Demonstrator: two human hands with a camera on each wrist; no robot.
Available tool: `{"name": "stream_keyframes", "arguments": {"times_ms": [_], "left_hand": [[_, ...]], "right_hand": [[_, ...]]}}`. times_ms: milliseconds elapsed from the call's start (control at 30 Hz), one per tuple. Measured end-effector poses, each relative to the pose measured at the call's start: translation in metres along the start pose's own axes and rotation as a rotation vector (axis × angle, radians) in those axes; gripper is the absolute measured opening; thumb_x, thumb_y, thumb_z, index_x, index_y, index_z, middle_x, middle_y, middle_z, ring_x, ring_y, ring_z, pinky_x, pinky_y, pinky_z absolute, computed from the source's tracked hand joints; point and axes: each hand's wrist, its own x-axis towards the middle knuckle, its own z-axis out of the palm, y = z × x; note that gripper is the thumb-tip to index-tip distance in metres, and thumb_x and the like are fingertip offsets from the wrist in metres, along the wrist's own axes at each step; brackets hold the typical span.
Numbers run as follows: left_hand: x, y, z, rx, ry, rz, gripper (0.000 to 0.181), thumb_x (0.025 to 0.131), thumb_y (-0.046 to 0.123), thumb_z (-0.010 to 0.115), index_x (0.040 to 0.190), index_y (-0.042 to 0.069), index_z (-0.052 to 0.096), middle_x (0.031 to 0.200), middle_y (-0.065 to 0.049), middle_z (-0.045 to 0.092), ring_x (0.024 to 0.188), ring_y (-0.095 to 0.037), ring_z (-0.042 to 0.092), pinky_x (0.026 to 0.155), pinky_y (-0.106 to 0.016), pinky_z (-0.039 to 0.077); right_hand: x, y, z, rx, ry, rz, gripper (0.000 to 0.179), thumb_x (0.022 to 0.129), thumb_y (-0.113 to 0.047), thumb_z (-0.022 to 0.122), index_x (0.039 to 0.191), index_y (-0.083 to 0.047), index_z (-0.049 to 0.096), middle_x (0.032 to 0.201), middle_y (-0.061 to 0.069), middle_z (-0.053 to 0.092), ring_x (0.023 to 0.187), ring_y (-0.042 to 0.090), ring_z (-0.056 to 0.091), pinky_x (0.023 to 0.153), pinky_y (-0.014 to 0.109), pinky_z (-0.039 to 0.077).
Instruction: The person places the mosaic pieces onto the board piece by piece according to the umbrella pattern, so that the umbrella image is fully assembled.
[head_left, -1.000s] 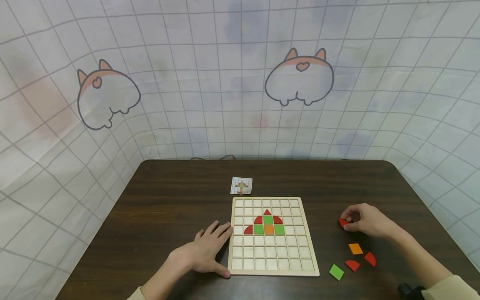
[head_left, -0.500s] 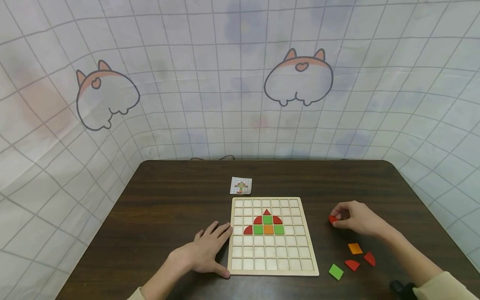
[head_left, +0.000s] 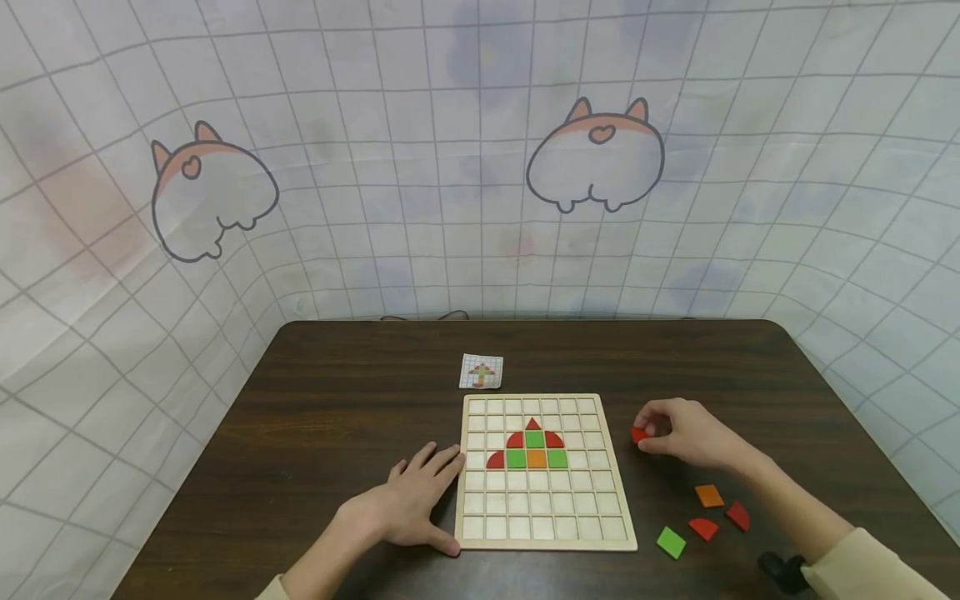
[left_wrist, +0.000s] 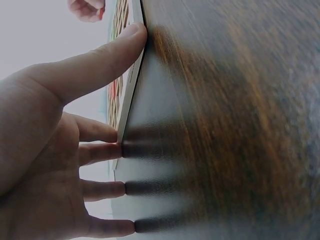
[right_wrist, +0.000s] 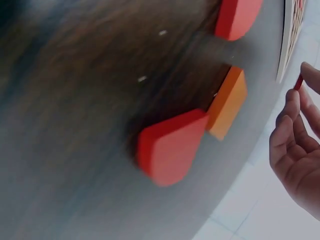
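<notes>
Between thumb and fingertips, my right hand [head_left: 686, 433] pinches a small red tile [head_left: 638, 435], just right of the wooden grid board [head_left: 626, 500]. In the right wrist view, only a thin edge of this red tile [right_wrist: 299, 82] shows. My left hand [head_left: 408, 504] lies with fingers spread along the board's left edge, thumb at its near left corner. In the left wrist view, the thumb [left_wrist: 115, 55] and fingertips reach the board's side and the table. On the board sit several red tiles, several green ones [head_left: 535, 439] and one orange tile [head_left: 536, 459], topped by a red triangle [head_left: 532, 424].
Right of the board lie an orange tile [head_left: 708, 496], two red quarter-round tiles, one nearer the board [head_left: 703, 529] and one farther right [head_left: 738, 516], and a green square [head_left: 671, 542]. A small printed pattern card [head_left: 481, 372] lies behind the board. A patterned cloth [head_left: 420, 167] hangs behind the table.
My right hand has moved left toward the board, carrying the red tile. The left hand stays at the board's edge, and the tiles on the board are unchanged.
</notes>
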Motion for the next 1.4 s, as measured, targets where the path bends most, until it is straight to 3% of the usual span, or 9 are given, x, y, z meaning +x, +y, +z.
{"name": "stream_keyframes", "arguments": {"times_ms": [967,1400], "left_hand": [[0.001,-0.001,0.0,-0.002,-0.004,-0.003,0.116,0.077,0.06,0.084,0.163,0.008,0.027,0.169,-0.009,0.02,0.153,-0.042,0.013,0.109,-0.072,0.024],[0.002,-0.001,-0.001,-0.005,-0.018,-0.007,0.116,0.077,0.061,0.084,0.163,0.009,0.027,0.169,-0.009,0.021,0.153,-0.042,0.013,0.108,-0.073,0.024]], "right_hand": [[0.03,-0.032,0.042,0.03,-0.014,-0.096,0.018,0.087,-0.01,0.081,0.099,-0.008,0.068,0.077,-0.005,0.057,0.07,0.012,0.053,0.061,0.028,0.044],[0.036,-0.044,0.059,-0.032,-0.042,-0.111,0.019,0.085,-0.012,0.084,0.095,-0.014,0.068,0.076,-0.008,0.055,0.071,0.009,0.051,0.063,0.027,0.045]]}}
